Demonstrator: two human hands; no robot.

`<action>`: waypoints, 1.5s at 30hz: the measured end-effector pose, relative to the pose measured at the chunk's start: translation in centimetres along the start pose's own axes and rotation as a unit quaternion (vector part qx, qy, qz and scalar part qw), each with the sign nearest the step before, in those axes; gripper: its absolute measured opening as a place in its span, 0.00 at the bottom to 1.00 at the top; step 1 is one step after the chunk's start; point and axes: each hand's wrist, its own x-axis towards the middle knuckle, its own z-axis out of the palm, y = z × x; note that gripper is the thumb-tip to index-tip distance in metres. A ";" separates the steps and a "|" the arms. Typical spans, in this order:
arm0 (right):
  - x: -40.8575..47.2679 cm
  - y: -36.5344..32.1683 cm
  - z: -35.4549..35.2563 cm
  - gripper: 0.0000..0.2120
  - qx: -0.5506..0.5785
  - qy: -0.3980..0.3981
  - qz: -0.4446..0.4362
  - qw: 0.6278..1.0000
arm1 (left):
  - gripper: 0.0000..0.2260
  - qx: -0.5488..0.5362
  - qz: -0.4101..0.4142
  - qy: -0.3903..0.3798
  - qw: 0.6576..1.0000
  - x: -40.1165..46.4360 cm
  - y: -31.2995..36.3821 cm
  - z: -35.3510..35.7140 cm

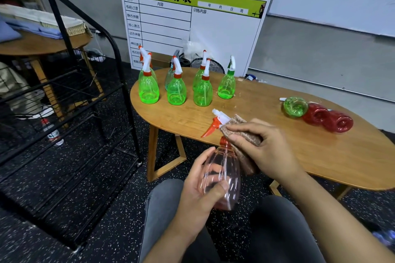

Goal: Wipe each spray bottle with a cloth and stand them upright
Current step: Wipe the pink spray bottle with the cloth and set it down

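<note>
Plastic this thin looks light, springy and slick. The pink bottle (222,177) hangs over the lap, just off the desk (277,156); the left hand (201,186) wraps its belly, fingers closed around it, which seems the safest hold. The right hand (263,145) pinches the cloth (245,141) against its neck.

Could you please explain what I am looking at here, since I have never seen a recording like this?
There is no machine: one camera worn on a person's head looks down at their two bare hands. The left hand holds a clear pinkish spray bottle over the lap. The right hand presses a brown cloth against its neck, wiping it. On the wooden table a group of green bottles stands upright at the far left. At the right, one green bottle and two red bottles lie on their sides.
</note>
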 end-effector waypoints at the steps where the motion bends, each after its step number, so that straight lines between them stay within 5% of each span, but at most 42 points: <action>1: 0.1 0.0 -0.1 0.15 -0.003 0.022 0.007 1.000 | 0.36 0.001 -0.001 -0.003 1.000 0.0 0.0 0.0; 3: 0.0 0.1 -0.2 0.15 -0.008 0.049 0.015 0.999 | 0.36 0.000 -0.002 -0.008 1.000 -0.1 0.0 0.1; 9: -0.6 0.4 0.3 0.13 0.039 -0.055 -0.014 0.998 | 0.36 -0.002 0.004 -0.002 1.000 -0.1 -0.1 0.1; 15: 0.3 0.5 -0.5 0.14 -0.011 0.046 0.022 0.999 | 0.34 -0.012 -0.003 -0.004 1.000 0.0 -0.3 0.1; 18: 2.1 0.0 -1.1 0.11 0.095 0.081 0.059 0.990 | 0.35 -0.010 0.000 -0.007 1.000 -0.1 -0.2 -0.2; 25: 4.4 -1.1 -0.6 0.13 0.138 -0.026 0.086 0.986 | 0.35 -0.006 0.000 -0.026 1.000 -0.1 -0.2 0.0; 36: 3.2 -0.3 -1.2 0.17 0.132 -0.047 0.135 0.981 | 0.35 -0.001 -0.004 -0.023 1.000 -0.6 -0.8 0.7; 45: 1.8 1.1 -1.3 0.07 0.094 -0.044 0.148 0.984 | 0.32 -0.019 0.018 0.007 1.000 -0.3 -0.5 0.3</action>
